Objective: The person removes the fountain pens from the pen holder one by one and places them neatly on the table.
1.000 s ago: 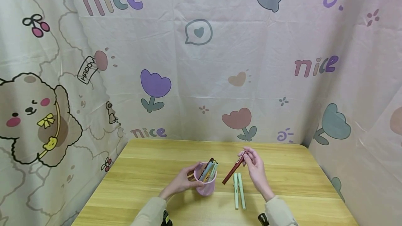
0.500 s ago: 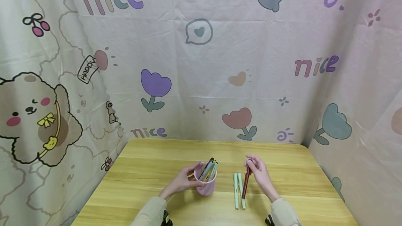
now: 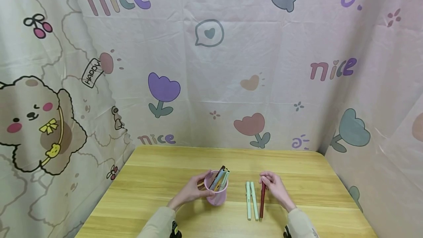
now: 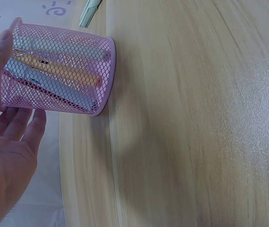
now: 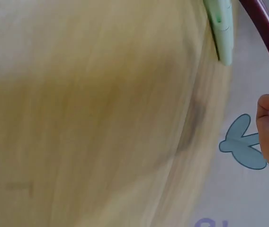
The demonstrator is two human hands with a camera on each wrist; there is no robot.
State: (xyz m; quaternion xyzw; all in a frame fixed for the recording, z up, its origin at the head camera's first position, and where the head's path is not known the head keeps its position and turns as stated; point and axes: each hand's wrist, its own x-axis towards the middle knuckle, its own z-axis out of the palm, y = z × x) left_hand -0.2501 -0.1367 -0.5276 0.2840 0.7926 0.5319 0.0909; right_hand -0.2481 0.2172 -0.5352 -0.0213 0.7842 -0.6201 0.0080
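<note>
A pink mesh pen holder (image 3: 216, 198) stands on the table with several pens (image 4: 58, 71) leaning inside it. My left hand (image 3: 191, 193) grips it near the rim from the left, thumb on the near side and fingers round the far side. Pinched at its upper end by my right hand (image 3: 275, 186), a dark red pen (image 3: 262, 201) points toward the table's front edge. Whether the whole pen touches the table I cannot tell. To its left lie two light green pens (image 3: 251, 201), side by side, between the pen holder and the red pen.
The wooden table (image 3: 158, 179) runs back to a patterned cloth (image 3: 211, 83) hanging behind it. More cloth hangs along the left and right sides of the table.
My right hand has moved right and nearer with the red pen, which has swung from slanting left to nearly parallel with the green pens. The left hand and pen holder have stayed put.
</note>
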